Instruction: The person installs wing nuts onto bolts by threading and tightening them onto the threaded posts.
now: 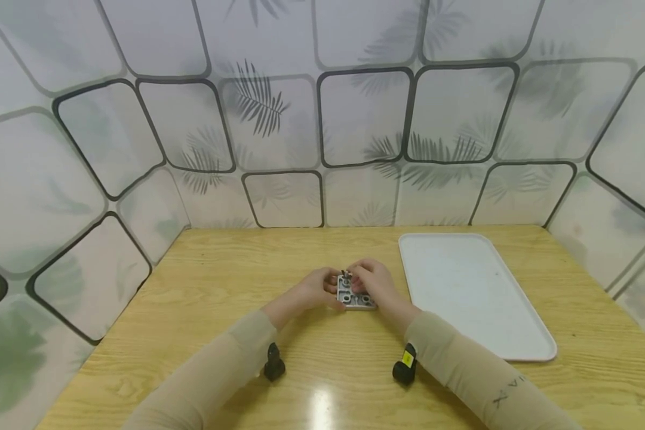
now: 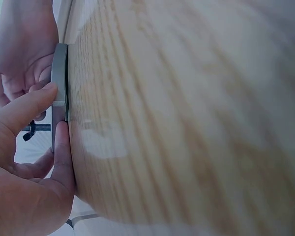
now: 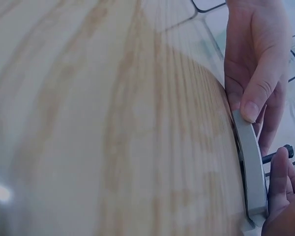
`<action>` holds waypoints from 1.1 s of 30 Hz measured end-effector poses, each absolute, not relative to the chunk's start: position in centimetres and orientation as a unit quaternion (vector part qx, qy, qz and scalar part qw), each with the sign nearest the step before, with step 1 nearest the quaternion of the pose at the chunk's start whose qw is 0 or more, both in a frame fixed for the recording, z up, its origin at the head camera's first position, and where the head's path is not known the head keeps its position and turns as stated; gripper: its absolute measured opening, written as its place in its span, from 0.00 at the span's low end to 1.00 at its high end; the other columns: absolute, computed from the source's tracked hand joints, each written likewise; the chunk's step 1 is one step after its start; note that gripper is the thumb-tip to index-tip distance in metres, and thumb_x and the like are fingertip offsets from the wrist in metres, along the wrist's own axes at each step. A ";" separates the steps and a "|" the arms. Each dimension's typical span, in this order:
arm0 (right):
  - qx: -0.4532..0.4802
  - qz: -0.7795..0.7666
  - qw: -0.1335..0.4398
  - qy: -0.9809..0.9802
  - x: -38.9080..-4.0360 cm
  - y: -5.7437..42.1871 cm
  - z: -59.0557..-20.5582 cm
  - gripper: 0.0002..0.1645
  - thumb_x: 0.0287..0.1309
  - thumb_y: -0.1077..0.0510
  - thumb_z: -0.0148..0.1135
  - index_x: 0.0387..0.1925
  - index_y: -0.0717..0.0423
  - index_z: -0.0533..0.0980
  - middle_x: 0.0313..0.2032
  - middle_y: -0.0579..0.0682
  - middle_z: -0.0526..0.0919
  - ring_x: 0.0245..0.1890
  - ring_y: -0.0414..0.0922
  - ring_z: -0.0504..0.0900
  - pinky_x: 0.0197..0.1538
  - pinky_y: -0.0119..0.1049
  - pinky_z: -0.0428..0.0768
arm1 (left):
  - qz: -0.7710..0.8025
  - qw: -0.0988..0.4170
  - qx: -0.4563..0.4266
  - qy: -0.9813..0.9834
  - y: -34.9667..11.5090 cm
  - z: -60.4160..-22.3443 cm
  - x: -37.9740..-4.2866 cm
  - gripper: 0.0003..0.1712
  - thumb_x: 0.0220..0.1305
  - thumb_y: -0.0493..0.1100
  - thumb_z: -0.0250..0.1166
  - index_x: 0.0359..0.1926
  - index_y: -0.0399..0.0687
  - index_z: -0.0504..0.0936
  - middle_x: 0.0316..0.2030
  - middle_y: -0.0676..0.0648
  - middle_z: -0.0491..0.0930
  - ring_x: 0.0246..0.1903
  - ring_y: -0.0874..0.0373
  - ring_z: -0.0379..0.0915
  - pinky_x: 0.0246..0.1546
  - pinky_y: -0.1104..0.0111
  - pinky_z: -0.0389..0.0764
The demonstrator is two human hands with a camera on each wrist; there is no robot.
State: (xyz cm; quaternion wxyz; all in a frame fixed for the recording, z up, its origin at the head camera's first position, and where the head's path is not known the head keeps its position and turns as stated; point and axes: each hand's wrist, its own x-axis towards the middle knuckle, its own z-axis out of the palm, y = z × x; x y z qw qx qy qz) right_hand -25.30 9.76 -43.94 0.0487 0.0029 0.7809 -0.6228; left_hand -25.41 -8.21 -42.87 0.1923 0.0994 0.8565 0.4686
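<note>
One dark bolt stands up from a grey metal plate, its long axis square to the plate's face, and the relation to watch is how that upright shaft sits against the right fingertips. The plate lies at the tabletop just below the middle of the head view, with the bolt at its upper left corner there. The right hand comes in from the lower right and reaches over the plate, so the bolt lies just to the left of its fingertips. Those fingers are curled in close beside the shaft; whether they pinch it, I cannot tell. The left hand grips the plate's left edge between thumb and fingers, with the bolt just to the right of it. Both hands are near the bolt, but the right fingertips look nearer. Farther right in the head view, a white tray rests on the wooden table, well apart from the bolt.
</note>
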 end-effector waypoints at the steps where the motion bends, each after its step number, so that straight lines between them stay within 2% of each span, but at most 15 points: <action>1: 0.002 -0.625 0.048 0.779 -25.3 9.8 -44.0 0.18 0.73 0.59 0.55 0.52 0.70 0.81 0.29 0.47 0.82 0.24 0.35 0.80 0.32 0.23 0.81 | 0.468 0.192 0.102 0.857 -8.2 -42.9 -25.4 0.48 0.52 0.32 0.82 0.73 0.36 0.71 0.61 0.39 0.80 0.58 0.49 0.79 0.67 0.56 0.80; 7: 0.000 -0.624 0.049 0.780 -25.4 9.6 -44.2 0.18 0.71 0.65 0.51 0.52 0.71 0.81 0.30 0.49 0.81 0.25 0.35 0.79 0.32 0.23 0.80 | 0.468 0.194 0.103 0.856 -8.3 -43.0 -25.4 0.48 0.53 0.32 0.82 0.74 0.36 0.70 0.62 0.39 0.80 0.58 0.48 0.79 0.67 0.56 0.80; 14: 0.000 -0.614 0.051 0.788 -25.3 9.5 -44.2 0.16 0.72 0.65 0.54 0.53 0.69 0.81 0.35 0.53 0.84 0.27 0.35 0.80 0.34 0.24 0.80 | 0.471 0.193 0.102 0.855 -8.3 -43.0 -25.4 0.48 0.53 0.32 0.82 0.74 0.38 0.71 0.62 0.39 0.79 0.59 0.48 0.78 0.67 0.56 0.79; 21: -0.002 -0.605 0.050 0.794 -25.3 9.4 -44.3 0.18 0.69 0.64 0.56 0.55 0.68 0.81 0.40 0.55 0.87 0.29 0.35 0.80 0.35 0.25 0.79 | 0.469 0.197 0.101 0.855 -8.3 -42.9 -25.4 0.47 0.54 0.33 0.82 0.74 0.39 0.71 0.63 0.39 0.79 0.60 0.47 0.78 0.68 0.56 0.79; 33: -0.011 -0.562 0.039 0.826 -25.5 9.4 -44.3 0.18 0.64 0.64 0.60 0.53 0.64 0.83 0.36 0.53 0.86 0.30 0.38 0.81 0.35 0.25 0.79 | 0.469 0.202 0.108 0.853 -8.3 -42.9 -25.5 0.47 0.54 0.32 0.81 0.74 0.37 0.70 0.62 0.39 0.79 0.59 0.48 0.78 0.65 0.58 0.81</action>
